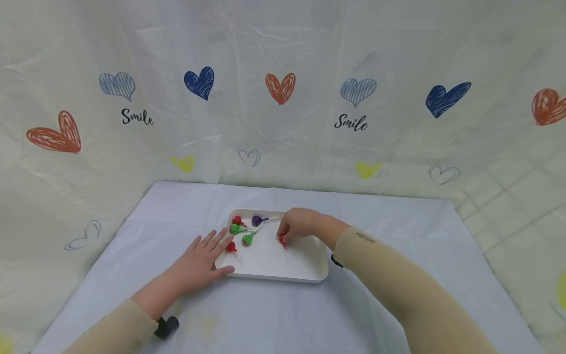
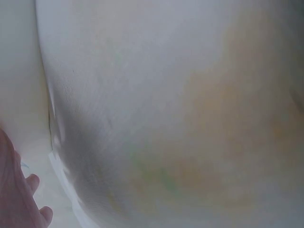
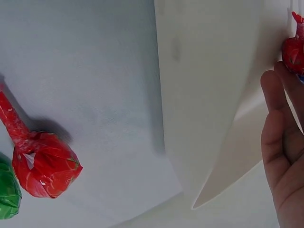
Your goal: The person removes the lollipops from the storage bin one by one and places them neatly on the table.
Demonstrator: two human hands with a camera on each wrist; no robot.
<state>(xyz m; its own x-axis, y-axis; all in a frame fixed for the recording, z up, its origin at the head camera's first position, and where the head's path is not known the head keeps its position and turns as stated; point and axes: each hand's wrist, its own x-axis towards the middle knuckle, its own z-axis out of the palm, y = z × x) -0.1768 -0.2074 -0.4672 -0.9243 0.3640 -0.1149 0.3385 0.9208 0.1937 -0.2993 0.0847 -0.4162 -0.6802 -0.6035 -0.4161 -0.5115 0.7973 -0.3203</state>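
My right hand (image 1: 298,223) pinches a red-wrapped lollipop (image 1: 282,239) low over the white tray (image 1: 305,263), its stick toward me. In the right wrist view that lollipop (image 3: 294,53) shows at the fingertips. My left hand (image 1: 199,263) lies with fingers spread over the tray's left rim, holding nothing. In the tray's left part are a purple lollipop (image 1: 257,221), a green lollipop (image 1: 246,239) with another green one (image 1: 235,229) behind it, a red lollipop (image 1: 237,220) at the back and another red one (image 1: 231,247) by my left fingers.
Outside the tray, the right wrist view shows a red lollipop (image 3: 47,164) and part of a green one (image 3: 8,192) on the white cloth (image 1: 168,211); my right arm hides them from the head view. A curtain with printed hearts (image 1: 280,88) stands behind the table.
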